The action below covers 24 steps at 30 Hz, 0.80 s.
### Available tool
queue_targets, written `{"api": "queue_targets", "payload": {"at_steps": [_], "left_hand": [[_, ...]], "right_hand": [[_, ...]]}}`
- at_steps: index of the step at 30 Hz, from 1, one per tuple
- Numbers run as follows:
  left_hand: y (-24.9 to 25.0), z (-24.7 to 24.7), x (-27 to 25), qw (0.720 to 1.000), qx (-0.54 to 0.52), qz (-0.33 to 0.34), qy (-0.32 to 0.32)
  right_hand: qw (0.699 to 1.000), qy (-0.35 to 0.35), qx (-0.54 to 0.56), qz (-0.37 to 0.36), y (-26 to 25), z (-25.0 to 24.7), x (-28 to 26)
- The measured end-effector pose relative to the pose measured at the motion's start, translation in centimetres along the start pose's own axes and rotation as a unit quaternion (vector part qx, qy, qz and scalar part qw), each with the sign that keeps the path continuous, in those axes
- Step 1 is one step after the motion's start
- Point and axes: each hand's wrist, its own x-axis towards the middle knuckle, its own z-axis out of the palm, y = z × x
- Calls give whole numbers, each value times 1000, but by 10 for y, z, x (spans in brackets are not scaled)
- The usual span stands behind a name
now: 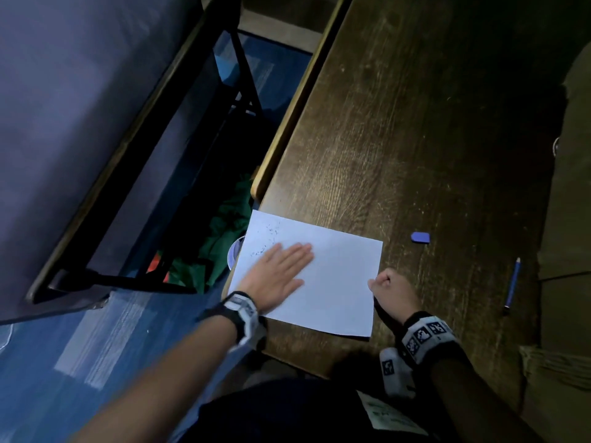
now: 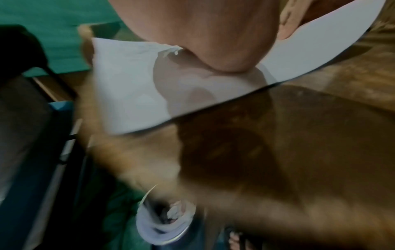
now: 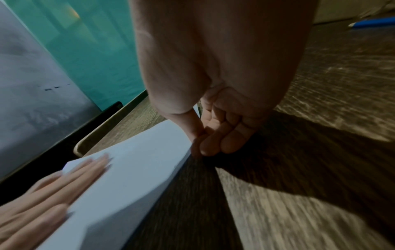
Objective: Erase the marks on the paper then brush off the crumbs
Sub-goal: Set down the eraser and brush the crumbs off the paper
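A white paper [image 1: 339,282] lies at the near left corner of the wooden table [image 1: 399,123], its left end past the table's edge. Dark eraser crumbs [image 1: 270,235] are scattered on its far left part. My left hand [image 1: 287,263] lies flat on the sheet, fingers straight and together, just below the crumbs. In the left wrist view only the left hand's [image 2: 213,42] palm heel shows on the paper [image 2: 128,93]. My right hand [image 1: 376,282] pinches the sheet's right edge between thumb and curled fingers. The right wrist view shows the right hand [image 3: 197,142] pinching the paper [image 3: 132,169].
A blue eraser [image 1: 420,237] and a blue pencil [image 1: 512,286] lie on the table right of the paper. A lined bin [image 1: 236,254] stands below the table's left edge, by green cloth [image 1: 224,238]. Another table [image 1: 80,123] stands across a narrow gap.
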Motion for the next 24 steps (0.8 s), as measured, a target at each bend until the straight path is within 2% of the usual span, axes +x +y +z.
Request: {"api": "queue_targets", "payload": {"at_steps": [2,4,7,9,10,12,15,17,20,22,24], "left_hand": [[-32,5,-27,1000,10,9,17],[-43,4,-38,998,24,57,28],[-24,4,-30,981,-31,190,1],[-16,15,-24,956,3,293,-6],[-20,20,-21,947,29,320,-1],[-39,18,-15,954,35,298,13],[-77,6,-6,982,19,188,26],[-93,-1,1,987,20,154,36],[-71,0,21,982,-9,182,49],[-31,2,33,970,-50,234,47],[2,6,33,955,-50,291,18]], "right_hand": [[1000,-3,-5,-2,1,0,0],[1000,-3,-13,-4,-1,-1,1],[999,-6,-30,8,-4,0,1],[999,2,-29,17,-3,1,1],[999,6,-28,21,-3,2,1],[999,10,-33,22,-3,3,3],[999,15,-32,27,-3,4,3],[999,22,-36,34,-5,6,3],[998,24,-43,44,-6,7,5],[998,21,-39,47,-6,7,5],[998,23,-40,44,-5,7,6]]}}
